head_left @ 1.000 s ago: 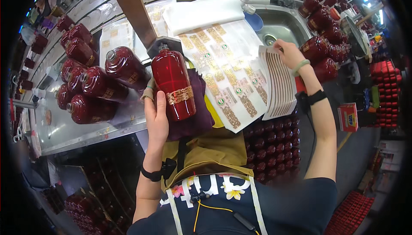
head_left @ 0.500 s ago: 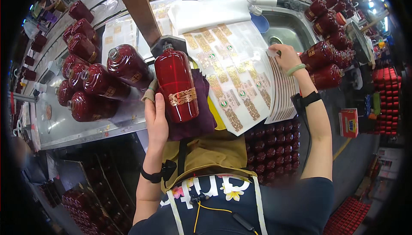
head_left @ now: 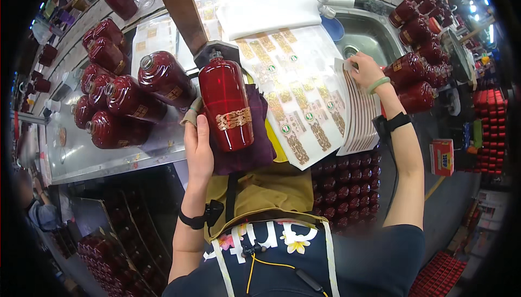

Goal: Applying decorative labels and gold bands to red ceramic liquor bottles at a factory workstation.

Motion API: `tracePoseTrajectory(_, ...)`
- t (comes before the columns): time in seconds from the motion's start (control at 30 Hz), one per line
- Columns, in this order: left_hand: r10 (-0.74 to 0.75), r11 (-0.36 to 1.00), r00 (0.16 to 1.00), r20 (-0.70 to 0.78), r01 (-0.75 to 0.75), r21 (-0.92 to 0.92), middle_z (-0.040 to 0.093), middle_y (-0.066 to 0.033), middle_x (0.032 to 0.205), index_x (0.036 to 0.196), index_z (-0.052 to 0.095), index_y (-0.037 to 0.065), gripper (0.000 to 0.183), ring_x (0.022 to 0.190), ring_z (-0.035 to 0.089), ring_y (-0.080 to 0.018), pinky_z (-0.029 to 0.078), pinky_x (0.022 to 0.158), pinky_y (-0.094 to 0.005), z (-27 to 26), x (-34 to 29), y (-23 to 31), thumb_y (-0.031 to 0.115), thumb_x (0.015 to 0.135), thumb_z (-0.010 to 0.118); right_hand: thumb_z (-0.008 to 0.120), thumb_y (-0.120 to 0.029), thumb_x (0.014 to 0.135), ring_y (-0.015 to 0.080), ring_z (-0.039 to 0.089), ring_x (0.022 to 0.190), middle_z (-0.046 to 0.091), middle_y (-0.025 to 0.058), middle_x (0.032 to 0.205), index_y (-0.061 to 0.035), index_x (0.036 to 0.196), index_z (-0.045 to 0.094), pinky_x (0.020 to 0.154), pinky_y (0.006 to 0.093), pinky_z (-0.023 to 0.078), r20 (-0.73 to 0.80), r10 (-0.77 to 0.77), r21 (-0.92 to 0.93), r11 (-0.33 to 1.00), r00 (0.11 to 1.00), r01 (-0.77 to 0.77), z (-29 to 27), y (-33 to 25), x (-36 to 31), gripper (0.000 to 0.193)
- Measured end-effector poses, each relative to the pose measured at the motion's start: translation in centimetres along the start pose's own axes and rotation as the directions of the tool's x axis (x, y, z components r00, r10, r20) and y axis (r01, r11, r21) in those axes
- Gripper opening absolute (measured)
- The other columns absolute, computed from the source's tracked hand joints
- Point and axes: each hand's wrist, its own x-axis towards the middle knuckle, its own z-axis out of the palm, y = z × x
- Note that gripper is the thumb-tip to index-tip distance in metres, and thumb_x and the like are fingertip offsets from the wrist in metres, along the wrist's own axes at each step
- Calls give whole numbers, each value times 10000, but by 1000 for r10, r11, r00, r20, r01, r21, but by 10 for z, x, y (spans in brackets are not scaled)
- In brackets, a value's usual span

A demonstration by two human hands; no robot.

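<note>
A glossy dark red bottle [head_left: 225, 93] with a gold patterned band lies on a purple cloth [head_left: 259, 120], its neck against a dark angular block [head_left: 216, 53]. Along the bottle's left side rests my left hand [head_left: 198, 148], thumb up, fingers closed around a folded beige cloth [head_left: 192, 113] and partly hidden. My right hand [head_left: 367, 72] pinches the top edge of a white sheet with brown strips [head_left: 361, 120], fingertips together. To the left of that sheet spreads a larger white sheet of gold stickers [head_left: 296, 99] with green round marks.
Several red bottles [head_left: 127, 101] stand on the metal table at left, and more [head_left: 407, 69] at right. A steel sink [head_left: 372, 36] with a blue bowl [head_left: 332, 28] lies behind the sheets. A brown post [head_left: 182, 9] rises beside the bottle. Packed bottles [head_left: 347, 188] fill the space below.
The whole view has shifted slightly. My right fingers have drawn together at the top of the striped sheet. My left hand keeps its place beside the bottle.
</note>
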Motion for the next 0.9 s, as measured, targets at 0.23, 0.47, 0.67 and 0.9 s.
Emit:
tracePoseTrajectory(0.23, -21, 999, 1000, 15, 22, -37, 527, -157, 1507, 1520, 448, -47, 518, 1400, 482, -218, 325, 1199, -366, 1, 1, -1, 317, 1154, 407, 707, -71, 759, 397, 689, 964, 720, 199, 992, -8, 1028, 733, 882, 442, 553, 78, -21, -30, 999, 997, 24, -9, 15, 17, 277)
tracePoseTrajectory(0.47, -18, 999, 1000, 9, 18, -51, 525, -157, 1514, 1522, 442, -53, 521, 1401, 481, -213, 323, 1203, -365, -1, -1, -7, 315, 1154, 405, 731, -72, 727, 381, 694, 942, 729, 191, 982, -5, 998, 720, 858, 420, 553, 142, -40, -2, 999, 989, 40, -18, 7, 23, 280)
tracePoseTrajectory(0.67, -12, 997, 1000, -7, 12, -72, 519, -166, 1512, 1526, 429, -60, 539, 1399, 486, -219, 325, 1203, -369, -1, -3, -4, 328, 1153, 408, 760, -97, 712, 354, 676, 926, 709, 174, 946, -26, 993, 688, 844, 411, 542, 182, -39, 2, 999, 982, 40, -12, 12, 29, 299)
tracePoseTrajectory(0.9, 84, 990, 995, 55, -77, -121, 429, -178, 1578, 1582, 327, -65, 606, 1448, 444, -275, 303, 1245, -414, -15, -11, -10, 283, 1116, 499, 823, -148, 690, 384, 631, 918, 637, 185, 984, -35, 826, 615, 828, 430, 523, 201, -66, 11, 998, 977, 65, -12, 17, 37, 273)
